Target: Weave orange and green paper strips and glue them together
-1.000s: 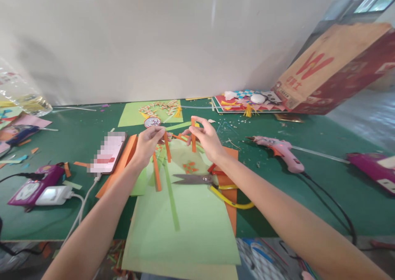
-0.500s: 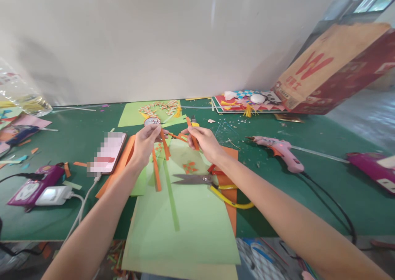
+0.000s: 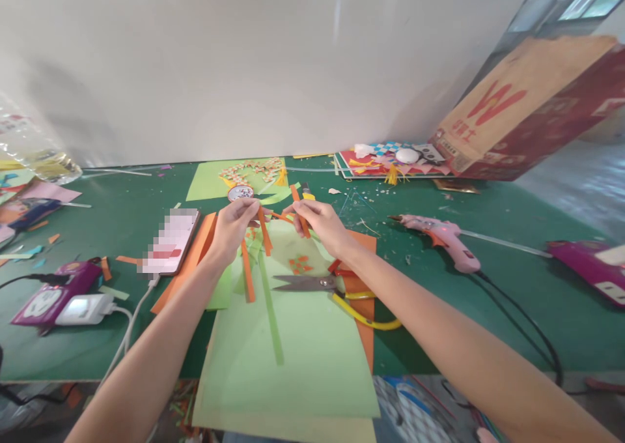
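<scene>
My left hand is closed on woven paper strips; an orange strip hangs down from its fingertips, and part of the weave is hidden behind the fingers. My right hand pinches an orange paper strip that slants upward. Beneath both hands lies a light green paper sheet. On it rest scissors with yellow and red handles, small orange paper bits, a thin green strip and another orange strip.
Left of the hands are a phone on a cable and a purple power strip. A pink glue gun lies to the right. Behind are a decorated green card, a cutter and a paper bag.
My hands have shifted slightly, with the left a little to the right. The orange strip in my right hand has moved a bit left. Both hands keep hold of the paper.
</scene>
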Demonstrator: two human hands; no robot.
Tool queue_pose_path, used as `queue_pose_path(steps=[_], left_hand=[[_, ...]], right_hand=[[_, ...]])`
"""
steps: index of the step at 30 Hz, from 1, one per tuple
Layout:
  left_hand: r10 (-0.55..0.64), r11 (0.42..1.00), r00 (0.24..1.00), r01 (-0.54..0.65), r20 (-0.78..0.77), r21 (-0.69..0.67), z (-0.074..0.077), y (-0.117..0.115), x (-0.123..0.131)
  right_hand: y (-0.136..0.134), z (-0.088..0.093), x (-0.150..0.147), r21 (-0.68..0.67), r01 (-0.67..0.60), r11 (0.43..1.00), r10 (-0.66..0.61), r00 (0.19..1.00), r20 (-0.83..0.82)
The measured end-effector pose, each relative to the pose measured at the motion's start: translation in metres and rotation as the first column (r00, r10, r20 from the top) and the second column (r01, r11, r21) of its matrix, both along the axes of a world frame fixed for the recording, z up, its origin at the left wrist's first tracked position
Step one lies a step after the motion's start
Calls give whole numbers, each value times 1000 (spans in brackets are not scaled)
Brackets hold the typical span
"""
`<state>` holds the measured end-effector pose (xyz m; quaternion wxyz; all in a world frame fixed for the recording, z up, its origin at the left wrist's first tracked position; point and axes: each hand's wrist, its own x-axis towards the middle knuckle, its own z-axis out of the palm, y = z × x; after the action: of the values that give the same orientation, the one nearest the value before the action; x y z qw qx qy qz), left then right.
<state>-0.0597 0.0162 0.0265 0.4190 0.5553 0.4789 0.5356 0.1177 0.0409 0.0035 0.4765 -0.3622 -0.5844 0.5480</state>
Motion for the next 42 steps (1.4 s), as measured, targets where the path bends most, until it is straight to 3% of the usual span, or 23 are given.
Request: queue_pose_path(steps=[7,17,26,32,42], left_hand=[[86,996,996,-86,7,3,-1,2,0],[89,996,995,-89,-41,3,-2,1,2],[13,1000,1000,-13,-19,-14,-2,-1,2],[-35,999,999,34,12,9,-3,0,1],[-34,999,999,34,6,-7,-1,-1,1]], right_hand=[[-3,1,0,19,-19,1000,19,1000,-17],[-3,-1,-1,35,-28,999,25,997,79],[-7,0,-3,83,-87,993,67,973,220],[-4,3,1,85,-41,996,26,986,164],[-6,0,0,78,-164,983,146,969,200]])
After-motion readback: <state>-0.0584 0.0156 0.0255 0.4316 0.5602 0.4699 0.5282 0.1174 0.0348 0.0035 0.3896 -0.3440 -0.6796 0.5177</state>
